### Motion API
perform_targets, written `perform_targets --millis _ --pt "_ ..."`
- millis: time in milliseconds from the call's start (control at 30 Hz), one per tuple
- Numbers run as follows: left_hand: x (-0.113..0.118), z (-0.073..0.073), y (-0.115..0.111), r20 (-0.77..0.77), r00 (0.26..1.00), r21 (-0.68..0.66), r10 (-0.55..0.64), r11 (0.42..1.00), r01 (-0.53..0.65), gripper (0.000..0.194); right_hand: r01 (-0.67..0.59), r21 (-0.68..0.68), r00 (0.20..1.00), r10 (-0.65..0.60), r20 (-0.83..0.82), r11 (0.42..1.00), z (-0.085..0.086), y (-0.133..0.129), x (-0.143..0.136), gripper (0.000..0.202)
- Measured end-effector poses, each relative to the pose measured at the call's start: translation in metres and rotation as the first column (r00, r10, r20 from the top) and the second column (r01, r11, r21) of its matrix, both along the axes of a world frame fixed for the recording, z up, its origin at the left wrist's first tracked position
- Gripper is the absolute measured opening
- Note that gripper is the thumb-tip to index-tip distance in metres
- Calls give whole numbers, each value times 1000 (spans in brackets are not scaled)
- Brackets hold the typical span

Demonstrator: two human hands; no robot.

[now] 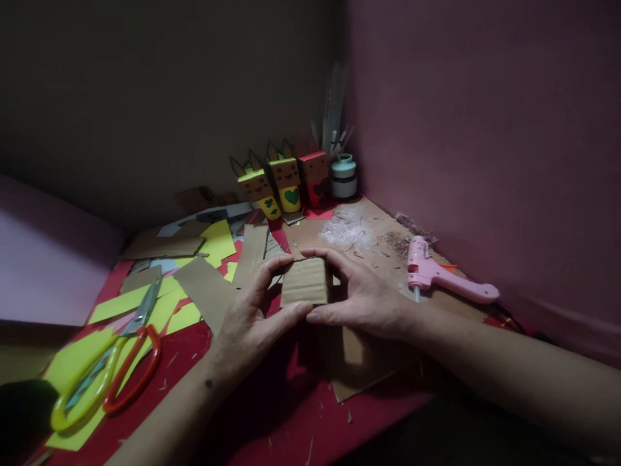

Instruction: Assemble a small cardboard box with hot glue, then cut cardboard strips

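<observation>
Between my two hands is a small cardboard box (305, 283), its ribbed top face towards me. My left hand (259, 301) grips its left side, fingers at the far edge and thumb along the near edge. On the opposite side my right hand (356, 291) holds it the same way, and the two thumb tips nearly meet at the front. The box's underside is hidden. Below my right hand a flat cardboard piece (361, 372) lies on the red table (262, 401).
Scissors (140, 317) with yellow and red handles rest on yellow paper scraps (182, 317) at left. A pink glue gun (444, 275) lies at right. Several cardboard figures, including a red one (315, 178), stand at the back beside a pale blue-lidded jar (344, 176). Walls close off the corner.
</observation>
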State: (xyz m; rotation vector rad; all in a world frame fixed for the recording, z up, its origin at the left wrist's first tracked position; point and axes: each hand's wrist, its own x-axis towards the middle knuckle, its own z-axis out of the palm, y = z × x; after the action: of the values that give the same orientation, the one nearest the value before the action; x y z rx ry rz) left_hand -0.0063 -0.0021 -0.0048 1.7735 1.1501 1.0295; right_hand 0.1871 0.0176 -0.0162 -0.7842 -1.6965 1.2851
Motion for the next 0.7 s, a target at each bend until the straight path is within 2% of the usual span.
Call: perform_targets --millis 167,400,533,700 --pt "1 3 -2 -11 1000 5 7 1000 -7 45 -40 -39 997 38 -62 998 1 -1 0 68" --pt "-2 7 0 -40 997 22 -66 997 67 39 -120 -163 977 88 -194 979 -1 -1 0 68" --pt "-2 4 1 24 998 -6 -62 998 62 38 -100 -136 984 77 -163 986 -1 -1 0 66" --pt "-1 1 1 150 985 -120 -81 988 100 43 -90 -128 986 71 -151 988 -3 0 0 66"
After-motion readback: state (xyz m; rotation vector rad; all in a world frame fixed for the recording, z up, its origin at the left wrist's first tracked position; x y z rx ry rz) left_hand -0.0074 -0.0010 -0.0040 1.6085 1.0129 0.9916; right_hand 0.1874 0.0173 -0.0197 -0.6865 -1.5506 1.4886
